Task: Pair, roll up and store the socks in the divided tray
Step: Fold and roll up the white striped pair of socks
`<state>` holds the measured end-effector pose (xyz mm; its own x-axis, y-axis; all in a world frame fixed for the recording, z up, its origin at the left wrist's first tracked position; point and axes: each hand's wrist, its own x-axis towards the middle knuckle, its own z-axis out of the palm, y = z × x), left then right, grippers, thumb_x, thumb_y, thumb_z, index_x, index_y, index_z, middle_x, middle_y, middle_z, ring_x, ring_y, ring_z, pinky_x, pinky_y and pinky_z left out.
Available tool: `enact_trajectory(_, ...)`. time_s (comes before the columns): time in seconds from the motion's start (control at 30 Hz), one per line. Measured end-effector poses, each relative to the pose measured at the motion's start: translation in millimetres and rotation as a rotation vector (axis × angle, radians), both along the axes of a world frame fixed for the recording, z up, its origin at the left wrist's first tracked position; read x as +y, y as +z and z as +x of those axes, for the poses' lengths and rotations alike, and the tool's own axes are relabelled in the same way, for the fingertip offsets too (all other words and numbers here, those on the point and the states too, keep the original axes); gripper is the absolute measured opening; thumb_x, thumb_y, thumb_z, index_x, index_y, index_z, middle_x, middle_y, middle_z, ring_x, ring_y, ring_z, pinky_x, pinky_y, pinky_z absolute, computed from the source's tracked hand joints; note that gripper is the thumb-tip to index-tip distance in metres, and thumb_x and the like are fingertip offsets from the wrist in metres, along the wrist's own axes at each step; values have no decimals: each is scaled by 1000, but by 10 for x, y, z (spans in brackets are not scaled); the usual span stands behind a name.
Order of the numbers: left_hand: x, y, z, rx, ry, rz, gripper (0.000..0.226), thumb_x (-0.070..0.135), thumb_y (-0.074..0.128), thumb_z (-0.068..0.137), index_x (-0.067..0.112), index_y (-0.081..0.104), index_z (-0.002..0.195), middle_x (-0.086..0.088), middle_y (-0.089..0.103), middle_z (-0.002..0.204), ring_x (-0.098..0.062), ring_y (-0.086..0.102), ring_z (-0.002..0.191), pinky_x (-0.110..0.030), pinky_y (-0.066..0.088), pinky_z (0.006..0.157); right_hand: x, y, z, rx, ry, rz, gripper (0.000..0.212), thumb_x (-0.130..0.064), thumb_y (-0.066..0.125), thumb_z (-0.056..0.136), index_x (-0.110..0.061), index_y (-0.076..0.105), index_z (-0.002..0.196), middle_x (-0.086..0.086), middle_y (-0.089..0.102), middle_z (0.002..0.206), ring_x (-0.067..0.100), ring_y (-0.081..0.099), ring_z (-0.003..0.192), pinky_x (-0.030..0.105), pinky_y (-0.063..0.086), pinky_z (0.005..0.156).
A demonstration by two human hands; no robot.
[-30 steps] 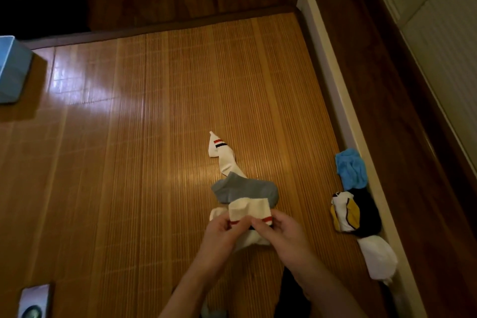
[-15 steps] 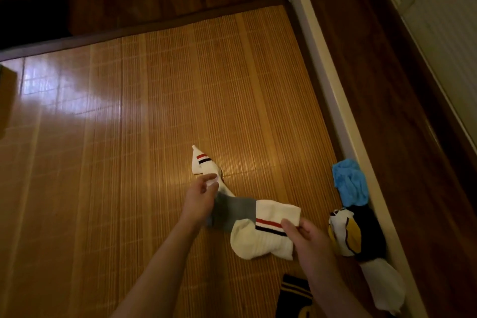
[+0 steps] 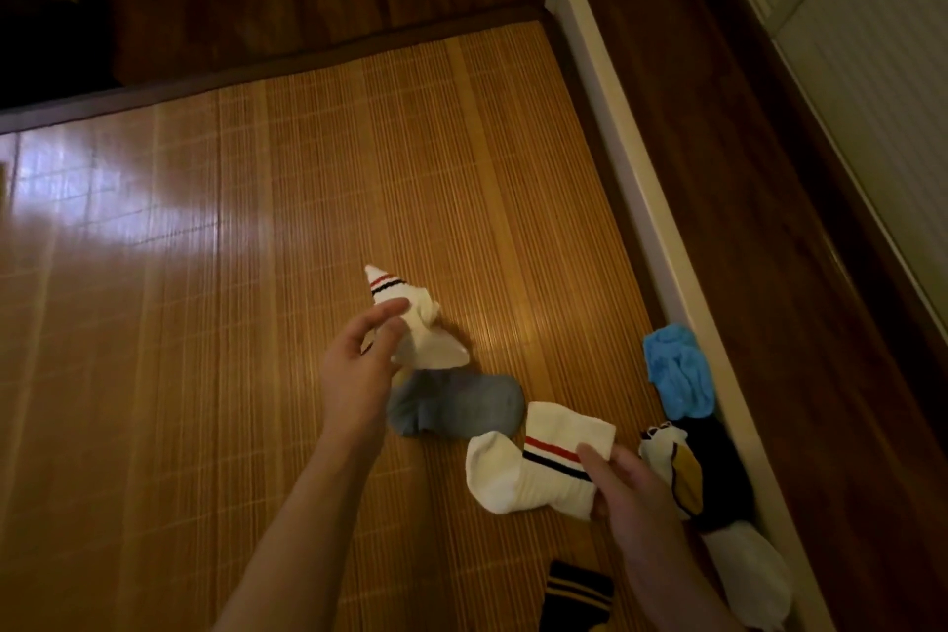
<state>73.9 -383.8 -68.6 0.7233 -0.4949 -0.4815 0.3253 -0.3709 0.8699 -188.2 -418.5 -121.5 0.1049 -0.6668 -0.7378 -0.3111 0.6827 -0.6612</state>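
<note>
Bamboo mat (image 3: 205, 323) carries everything. The left hand (image 3: 359, 375) pinches a white striped sock (image 3: 420, 334) between thumb and fingers, and a grey sock (image 3: 456, 405) lies just right of it. The right hand (image 3: 636, 493) grips the cuff end of the matching striped sock (image 3: 533, 472). To its right, a blue sock (image 3: 677, 375), a black-and-yellow sock (image 3: 692, 477) and a plain white sock (image 3: 754, 575) lie along the white rail (image 3: 615, 118).

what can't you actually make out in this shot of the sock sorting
Head view:
divided tray: out of frame.
dark yellow-striped sock: cut off by the bottom edge.
grey sock: one end behind the left hand.
near striped sock: corner covered by the gripping right hand.
far striped sock: part under the left hand's fingers.
</note>
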Motion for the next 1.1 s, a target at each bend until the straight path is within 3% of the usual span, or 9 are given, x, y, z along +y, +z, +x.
enact_trajectory(0.13,115,294,-73,125,28,-129,26,15,63,97,30,76,114,6,71,124,-21,68,116,-44,59,93,46,105,95,-80,-21,39,10,-19,65,96,-20,74,101,3,79,97,28,73,100,54,57,91)
enact_trajectory(0.3,303,615,-268,290,7,-254,33,16,69,87,23,76,118,3,75,120,-18,74,104,-34,62,78,191,306,257,-282,-162,239,16,-13,56,101,-10,68,111,8,79,97,25,75,93,36,60,71)
enact_trajectory(0.4,422,792,-424,359,-11,-295,35,13,70,82,19,77,115,-3,76,118,-19,75,98,-32,62,72,299,538,400,-393,-260,419,24,-15,51,103,-6,65,120,14,76,108,30,69,105,44,55,84)
enact_trajectory(0.57,642,1114,-629,411,-89,-264,30,4,68,82,16,81,107,-8,76,117,-24,75,102,-33,62,76,405,1080,512,-580,-151,468,42,-34,52,99,-9,65,130,16,69,127,32,67,116,47,49,101)
enact_trajectory(0.73,895,1585,-701,320,-240,-179,36,-7,60,92,18,81,107,-7,74,120,-27,72,109,-43,59,94,380,1751,520,-611,-97,352,53,-41,61,86,-9,68,127,17,70,124,30,70,110,42,53,93)
enact_trajectory(0.87,1060,2081,-712,191,-366,-156,22,19,78,82,27,82,102,3,76,115,-17,74,104,-33,62,86,392,2335,480,-670,-58,298,49,-51,54,93,-15,75,120,17,69,126,29,70,112,44,53,95)
enact_trajectory(1.0,1212,2560,-757,104,-486,-167,36,32,85,75,36,72,109,2,78,112,-18,75,100,-26,61,75,534,2921,429,-623,66,109,42,-31,68,91,-14,66,130,16,70,125,32,67,116,51,48,106)
enact_trajectory(1.1,1266,2857,-792,76,-549,-171,56,36,86,79,35,56,126,-2,79,110,-19,75,102,-30,60,81,647,3363,385,-495,147,-82,46,-29,80,77,-18,71,120,9,76,112,25,73,106,45,55,97)
